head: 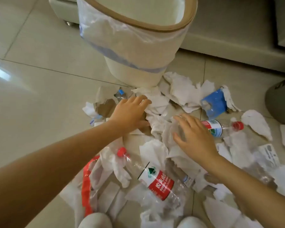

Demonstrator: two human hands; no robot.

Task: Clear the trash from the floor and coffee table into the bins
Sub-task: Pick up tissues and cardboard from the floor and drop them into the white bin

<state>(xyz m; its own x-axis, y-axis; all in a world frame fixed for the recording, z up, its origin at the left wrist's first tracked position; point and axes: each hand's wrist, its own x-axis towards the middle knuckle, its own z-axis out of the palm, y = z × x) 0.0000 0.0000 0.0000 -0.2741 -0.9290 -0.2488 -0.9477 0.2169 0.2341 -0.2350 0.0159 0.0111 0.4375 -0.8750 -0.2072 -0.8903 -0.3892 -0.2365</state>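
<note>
A cream bin lined with a clear plastic bag stands on the tiled floor just beyond a heap of trash. Crumpled white tissues lie at its base. My left hand lies on those tissues with fingers spread and nearly straight. My right hand rests flat on a clear crumpled wrapper and tissue, fingers extended. A red-labelled plastic bottle with a red cap lies near me. A second bottle lies right of my right hand.
A blue packet, torn cardboard, a small blue-capped bottle, a red plastic bag and a paper slip litter the floor. A sofa base runs behind the bin. A grey object sits at the right edge.
</note>
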